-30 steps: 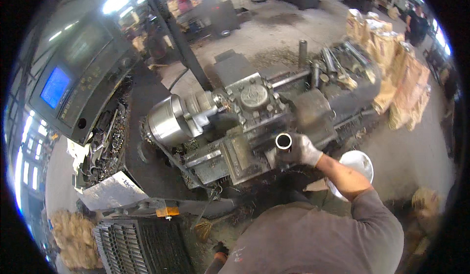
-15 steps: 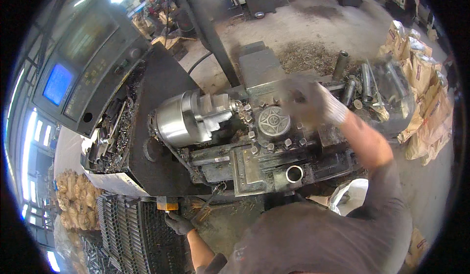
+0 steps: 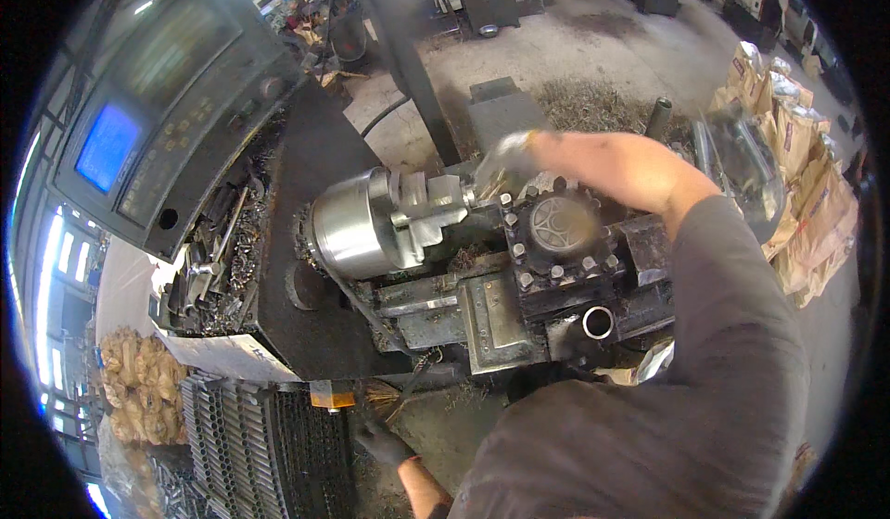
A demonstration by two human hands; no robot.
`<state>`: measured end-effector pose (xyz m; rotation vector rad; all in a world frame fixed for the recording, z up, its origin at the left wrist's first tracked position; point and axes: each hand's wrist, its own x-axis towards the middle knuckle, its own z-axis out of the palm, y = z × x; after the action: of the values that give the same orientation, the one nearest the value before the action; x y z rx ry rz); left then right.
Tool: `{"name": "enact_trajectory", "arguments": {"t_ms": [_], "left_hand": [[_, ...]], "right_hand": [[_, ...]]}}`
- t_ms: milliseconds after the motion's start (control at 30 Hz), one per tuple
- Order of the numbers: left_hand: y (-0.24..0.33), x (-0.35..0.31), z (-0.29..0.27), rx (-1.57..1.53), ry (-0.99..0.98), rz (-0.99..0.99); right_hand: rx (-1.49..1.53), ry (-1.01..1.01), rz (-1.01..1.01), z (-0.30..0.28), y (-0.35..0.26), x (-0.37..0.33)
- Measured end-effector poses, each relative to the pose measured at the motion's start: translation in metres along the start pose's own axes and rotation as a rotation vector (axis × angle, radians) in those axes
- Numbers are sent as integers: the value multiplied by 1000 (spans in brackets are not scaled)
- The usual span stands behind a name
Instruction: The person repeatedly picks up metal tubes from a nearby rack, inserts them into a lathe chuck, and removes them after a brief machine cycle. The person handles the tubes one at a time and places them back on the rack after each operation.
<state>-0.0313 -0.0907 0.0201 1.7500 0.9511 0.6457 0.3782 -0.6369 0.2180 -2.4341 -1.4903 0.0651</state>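
Note:
My right hand (image 3: 508, 159), in a light glove, reaches across the lathe and is smeared by motion. It is close to the end of a part in the chuck jaws (image 3: 431, 206), just behind the tool post (image 3: 561, 227); its grip cannot be made out. The shiny steel chuck (image 3: 348, 230) lies to its left. Low on the left, my left hand (image 3: 386, 444) wears a dark glove, fingers stretched forward and apparently holding nothing. A small orange box (image 3: 332, 397) on the machine's front is nearest to it, with a gap between.
A control panel with a blue screen (image 3: 108, 148) stands at left, above a tray of chips and tools (image 3: 218, 250). Racked tubes (image 3: 243, 436) stand below. A short tube (image 3: 598, 322) stands upright on the carriage. Paper sacks (image 3: 816, 213) line the right side.
My right hand has swung left, from right of the tool post to beside the chuck jaws. My left hand has drawn away from the orange box. The tool post sits slightly farther from the chuck.

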Motion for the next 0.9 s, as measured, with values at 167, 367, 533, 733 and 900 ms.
{"name": "enact_trajectory", "arguments": {"t_ms": [167,367,533,733,900], "left_hand": [[-9,-51,8,-8,-114,2],[108,-71,77,-44,-456,365],[254,-58,161,230,-516,1327],[347,-59,261,534,-610,1749],[363,-61,316,669,-649,1806]], "right_hand": [[-400,17,1315,-64,109,-100],[-34,21,495,-27,24,-39],[153,-146,407,-15,-59,46],[42,-332,465,-4,-55,65],[251,-451,524,-1,-33,52]]}}
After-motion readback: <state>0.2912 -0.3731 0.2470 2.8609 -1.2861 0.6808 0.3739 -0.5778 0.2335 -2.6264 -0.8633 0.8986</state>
